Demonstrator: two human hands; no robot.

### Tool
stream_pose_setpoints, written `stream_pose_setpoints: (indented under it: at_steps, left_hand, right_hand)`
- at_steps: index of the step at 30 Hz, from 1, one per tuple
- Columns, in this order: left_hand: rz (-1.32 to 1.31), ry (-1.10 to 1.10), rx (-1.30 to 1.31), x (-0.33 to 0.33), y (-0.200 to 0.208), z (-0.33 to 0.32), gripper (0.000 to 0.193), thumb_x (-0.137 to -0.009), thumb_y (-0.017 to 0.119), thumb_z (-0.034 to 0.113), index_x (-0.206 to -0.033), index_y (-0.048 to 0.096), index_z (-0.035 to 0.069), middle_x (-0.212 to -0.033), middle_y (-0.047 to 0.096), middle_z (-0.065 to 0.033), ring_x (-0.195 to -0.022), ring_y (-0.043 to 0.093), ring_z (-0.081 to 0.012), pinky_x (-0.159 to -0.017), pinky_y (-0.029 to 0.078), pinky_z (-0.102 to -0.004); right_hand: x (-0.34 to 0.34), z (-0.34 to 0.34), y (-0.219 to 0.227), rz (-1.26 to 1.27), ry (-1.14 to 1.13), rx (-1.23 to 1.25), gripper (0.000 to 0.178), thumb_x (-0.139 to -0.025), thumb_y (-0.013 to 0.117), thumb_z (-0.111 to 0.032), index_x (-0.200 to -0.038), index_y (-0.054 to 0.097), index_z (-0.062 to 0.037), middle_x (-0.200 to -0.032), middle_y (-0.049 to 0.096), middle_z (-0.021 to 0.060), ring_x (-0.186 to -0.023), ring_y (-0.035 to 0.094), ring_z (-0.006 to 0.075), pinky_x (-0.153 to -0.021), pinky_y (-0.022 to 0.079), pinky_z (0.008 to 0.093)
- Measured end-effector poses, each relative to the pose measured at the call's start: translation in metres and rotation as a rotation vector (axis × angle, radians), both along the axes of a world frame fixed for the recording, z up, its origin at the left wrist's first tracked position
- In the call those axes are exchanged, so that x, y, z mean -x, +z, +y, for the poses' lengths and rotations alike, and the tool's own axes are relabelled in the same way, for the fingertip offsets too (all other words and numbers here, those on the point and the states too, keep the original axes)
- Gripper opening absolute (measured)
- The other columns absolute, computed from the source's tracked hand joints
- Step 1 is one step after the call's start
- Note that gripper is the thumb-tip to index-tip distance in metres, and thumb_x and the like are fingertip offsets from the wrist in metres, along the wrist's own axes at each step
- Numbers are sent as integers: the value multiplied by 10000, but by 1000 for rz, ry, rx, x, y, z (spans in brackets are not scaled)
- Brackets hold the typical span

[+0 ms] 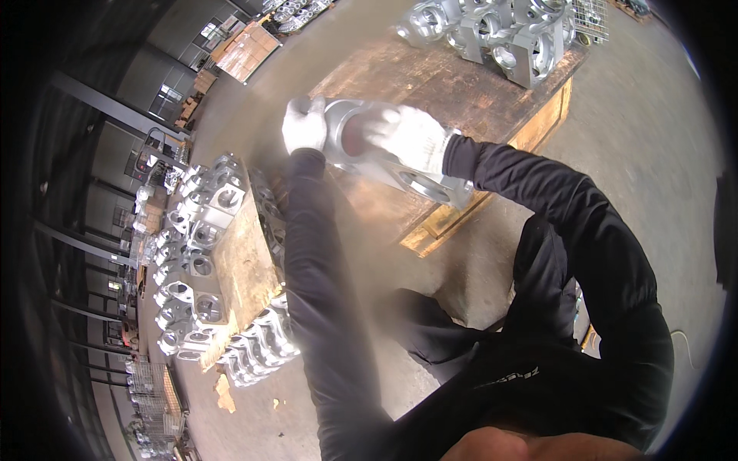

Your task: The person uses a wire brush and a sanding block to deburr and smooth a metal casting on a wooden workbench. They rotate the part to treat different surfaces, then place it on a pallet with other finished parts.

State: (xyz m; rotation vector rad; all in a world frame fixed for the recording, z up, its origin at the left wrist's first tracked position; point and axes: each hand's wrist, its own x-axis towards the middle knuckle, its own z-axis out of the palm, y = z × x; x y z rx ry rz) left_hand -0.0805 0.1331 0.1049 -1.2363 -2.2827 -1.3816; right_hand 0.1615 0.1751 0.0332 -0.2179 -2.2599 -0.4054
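Note:
A silver metal casting [336, 132] with a round ring at one end and a flanged plate at the other lies over the near corner of a wooden table [377, 73]. My left hand [305, 127], in a white glove, is closed on the ring's left edge. My right hand [415, 140], also gloved, lies across the ring's opening with its fingers bent inward and somewhat blurred. Something reddish brown shows in the opening below those fingers; I cannot tell whether it is held or is the table top.
More silver castings [503, 34] stand at the table's far right, beside a wire basket [590, 19]. To the left, several castings [192, 265] line a wooden board [244, 261]. Torn cardboard [224, 393] lies on the floor. A stack of boxes [244, 52] stands farther back.

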Motion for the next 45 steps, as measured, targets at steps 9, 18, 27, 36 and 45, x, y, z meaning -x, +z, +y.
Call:
stream_pose_setpoints:
  at_steps: [9,18,27,36,45]
  left_hand:
    - [20,-51,4,-24,9,-8,401,-954,667,409,-1240,750,140,-1189,775,-142,-1138,724,-326,-1006,532,-387]
    - [-56,-87,-13,-14,6,-5,367,-930,717,393,-1201,757,149,-1188,780,-114,-1134,729,-299,-995,536,-374]
    - [-34,-20,15,3,3,1,521,-882,758,433,-1183,721,10,-1147,758,-223,-1093,717,-370,-987,532,-426]
    - [-90,-121,-60,9,0,3,472,-908,784,306,-1214,698,-42,-1160,751,-204,-1102,691,-314,-1008,504,-399]
    - [-225,-372,-105,20,2,-14,203,-974,715,140,-1111,711,-10,-1034,736,-89,-969,653,-167,-900,521,-319]
  right_hand:
    - [68,-33,13,109,426,1400,272,-941,656,-153,-1143,697,25,-1013,741,155,-945,727,254,-858,567,353]
    - [-7,22,30,-110,168,-139,407,-927,635,-305,-1315,694,-199,-1363,673,-1,-1288,596,245,-1043,496,393]
    - [-43,54,-7,-82,342,587,447,-894,642,-184,-1331,724,-236,-1228,743,119,-1144,697,339,-1015,548,428]
    - [-57,154,-54,-434,128,1233,608,-830,518,11,-1388,716,-128,-1018,789,150,-842,753,176,-788,595,331]
    - [-155,98,-88,-206,293,1271,489,-881,589,17,-1347,714,-62,-1293,730,212,-1226,700,332,-1082,529,375]
